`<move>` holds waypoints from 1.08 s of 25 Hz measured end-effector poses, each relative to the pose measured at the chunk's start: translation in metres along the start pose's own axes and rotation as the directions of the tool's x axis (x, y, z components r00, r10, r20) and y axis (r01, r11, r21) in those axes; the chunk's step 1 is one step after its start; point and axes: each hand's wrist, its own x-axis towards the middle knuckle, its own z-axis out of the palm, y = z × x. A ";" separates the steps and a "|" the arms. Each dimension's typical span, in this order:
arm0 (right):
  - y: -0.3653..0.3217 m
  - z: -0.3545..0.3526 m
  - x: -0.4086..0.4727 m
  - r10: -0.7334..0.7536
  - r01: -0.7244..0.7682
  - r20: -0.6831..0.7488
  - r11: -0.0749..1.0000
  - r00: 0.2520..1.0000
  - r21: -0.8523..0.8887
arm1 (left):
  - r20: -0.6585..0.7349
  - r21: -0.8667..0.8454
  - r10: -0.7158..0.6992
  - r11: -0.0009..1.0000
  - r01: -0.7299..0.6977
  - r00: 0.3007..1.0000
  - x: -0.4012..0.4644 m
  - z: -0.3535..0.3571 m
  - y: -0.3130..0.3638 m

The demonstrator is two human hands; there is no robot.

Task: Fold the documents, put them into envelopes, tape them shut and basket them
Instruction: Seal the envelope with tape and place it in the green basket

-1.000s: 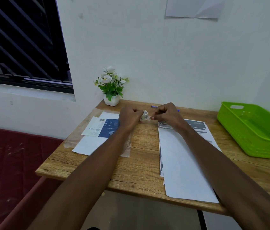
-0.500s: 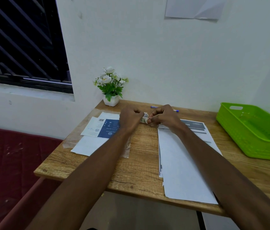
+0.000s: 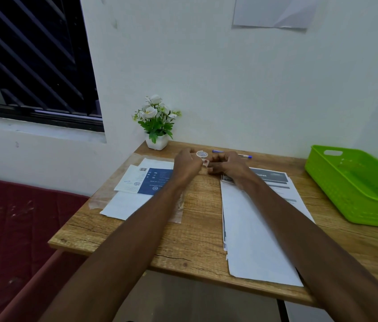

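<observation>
A small roll of clear tape sits at the fingertips of my left hand, near the table's far edge. My right hand is closed just to its right, pinching a short bit of tape between the two hands. A stack of printed documents lies under my right forearm. White envelopes and a blue-and-white printed one lie on a clear plastic sleeve under my left forearm. The green basket stands at the right with nothing visible in it.
A potted white flower stands at the table's back left corner. A blue pen lies along the far edge behind my right hand. The wooden table meets the wall at the back; a red mattress lies left below.
The roll has shifted from between the two fists to the far side of my left fingertips. My right hand has dropped slightly, drawing a short bit of tape.
</observation>
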 end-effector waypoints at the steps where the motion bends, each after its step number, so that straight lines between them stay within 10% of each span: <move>1: -0.001 0.000 0.001 0.010 -0.010 -0.001 1.000 1.000 0.021 | 0.017 -0.020 -0.006 1.000 0.007 1.000 0.001 0.001 -0.001; 11: -0.042 -0.034 -0.020 -0.073 0.103 -0.382 0.993 0.921 0.056 | -0.087 0.276 0.309 0.921 -0.275 0.947 -0.004 0.003 -0.004; 27: -0.020 -0.109 -0.108 0.057 -0.060 -0.451 0.998 0.891 0.006 | 0.389 0.269 0.507 0.737 -0.621 0.770 -0.042 0.021 0.016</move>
